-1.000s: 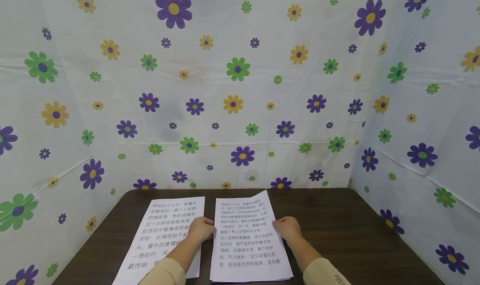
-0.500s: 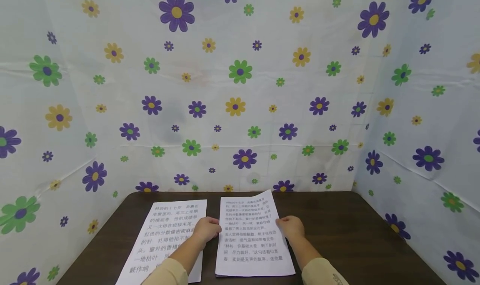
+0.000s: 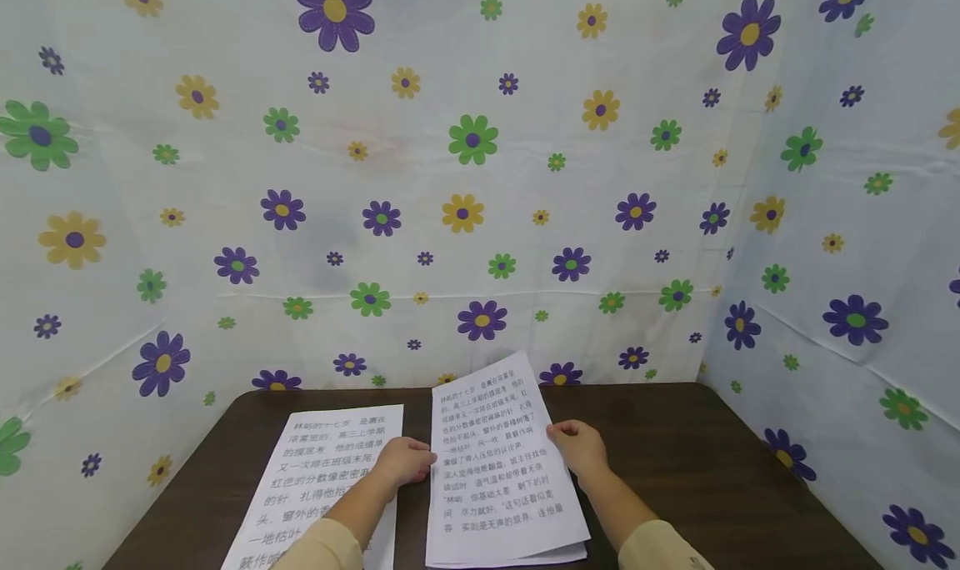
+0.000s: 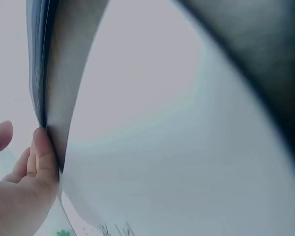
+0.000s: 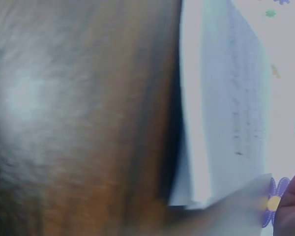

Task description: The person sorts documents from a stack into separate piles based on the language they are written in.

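A stack of white sheets printed with Chinese text (image 3: 491, 470) stands tilted at the middle of the table, its far end raised above the table's back edge in the head view. My left hand (image 3: 407, 462) grips the stack's left edge, its fingers at the side of the sheets in the left wrist view. On the right edge, my right hand (image 3: 579, 447) pinches the paper between thumb and curled fingers. At the bottom, the sheets fan slightly out of line. In the right wrist view the stack (image 5: 231, 108) shows its layered side, with only part of my right hand (image 5: 291, 206) visible.
Another printed sheet (image 3: 315, 462) with larger text lies on the left of the dark wooden table (image 3: 690, 462), partly under my left forearm. Flower-patterned cloth walls (image 3: 480, 220) rise behind the table and at both sides.
The stack's far end has risen, and its bottom sheets have slid slightly out of line. Both hands keep their places at its edges. The head view has shifted a little.
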Motion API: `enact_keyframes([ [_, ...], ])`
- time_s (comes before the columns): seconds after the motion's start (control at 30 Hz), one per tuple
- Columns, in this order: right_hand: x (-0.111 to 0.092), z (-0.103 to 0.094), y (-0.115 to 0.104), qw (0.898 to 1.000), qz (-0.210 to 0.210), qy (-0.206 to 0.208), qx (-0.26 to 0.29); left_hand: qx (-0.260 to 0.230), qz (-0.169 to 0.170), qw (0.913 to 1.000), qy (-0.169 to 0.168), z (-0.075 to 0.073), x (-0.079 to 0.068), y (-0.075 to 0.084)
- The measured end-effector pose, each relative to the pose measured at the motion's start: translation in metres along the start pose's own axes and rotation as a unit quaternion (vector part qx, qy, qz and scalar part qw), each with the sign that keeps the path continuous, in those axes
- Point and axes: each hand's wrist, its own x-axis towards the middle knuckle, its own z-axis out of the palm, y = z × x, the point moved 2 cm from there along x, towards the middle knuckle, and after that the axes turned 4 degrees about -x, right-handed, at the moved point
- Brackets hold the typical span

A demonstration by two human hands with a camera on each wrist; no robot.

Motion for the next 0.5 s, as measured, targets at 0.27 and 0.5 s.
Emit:
enact_keyframes([
  [0.27,-0.002,-0.004,-0.021,0.999,0.021,-0.029,0.03,-0.025,-0.005,0.9995,0.017,-0.011,0.006,0.001],
  [0.5,-0.001,-0.001,-0.026,0.997,0.023,-0.039,0.063,-0.071,-0.011,0.9971,0.025,-0.017,0.006,0.002],
])
